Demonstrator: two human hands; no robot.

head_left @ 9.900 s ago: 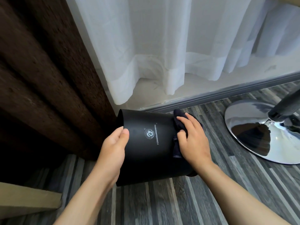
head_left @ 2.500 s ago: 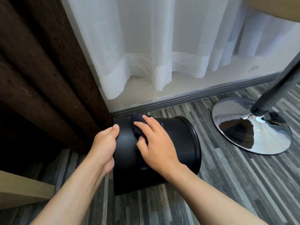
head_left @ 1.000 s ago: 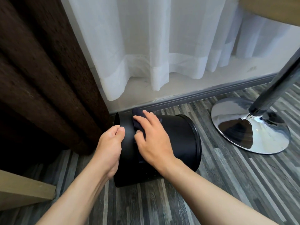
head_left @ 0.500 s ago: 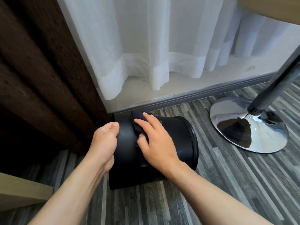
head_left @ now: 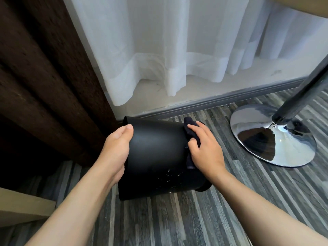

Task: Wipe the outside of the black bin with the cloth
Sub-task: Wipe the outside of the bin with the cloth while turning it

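The black bin (head_left: 156,157) lies on its side on the striped wood floor, its curved outer wall facing me, with small pale specks low on that wall. My left hand (head_left: 116,150) grips the bin's left end, thumb on top of the edge. My right hand (head_left: 204,148) presses a dark cloth (head_left: 190,128) flat against the bin's right part; cloth shows above my fingers and below my palm. The bin's right end is mostly hidden behind my right hand and wrist.
A dark brown curtain (head_left: 44,77) hangs at the left, touching the bin's far left end. White sheer curtains (head_left: 177,50) and a grey sill rail (head_left: 221,99) run behind. A chrome pedestal base (head_left: 273,137) with a black post stands right. A beige board (head_left: 21,208) sits lower left.
My right hand and the cloth have slid from the bin's left part to its right part. The bin has turned, so its open rim no longer shows at the right.
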